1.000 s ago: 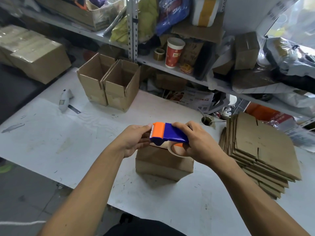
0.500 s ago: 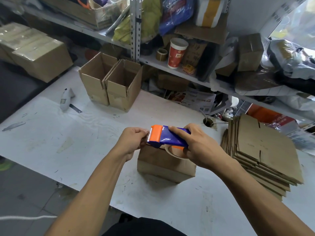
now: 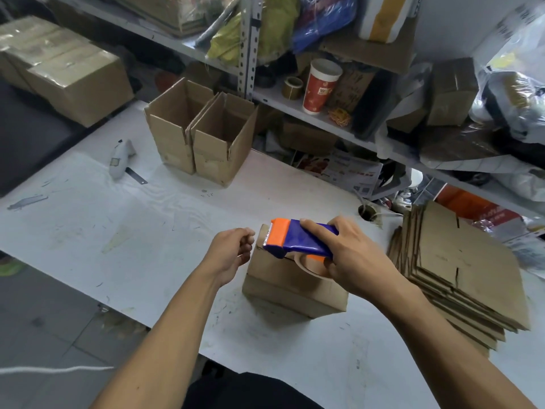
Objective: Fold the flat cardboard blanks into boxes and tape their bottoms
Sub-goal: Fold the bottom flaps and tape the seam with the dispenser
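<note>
Right hand (image 3: 351, 258) fingers gripping tape dispenser (image 3: 298, 240) over box (image 3: 283, 278); left hand (image 3: 233, 255) fingers curling empty just left of blade end, seam running left-right.

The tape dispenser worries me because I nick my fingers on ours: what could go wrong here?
1. The left hand hovers with curled fingers right beside the serrated blade end of the tape dispenser; a slip might cut it.
2. Nothing seems to steady the box while the right hand works the dispenser, so it could slide and the tape run crooked.
</note>
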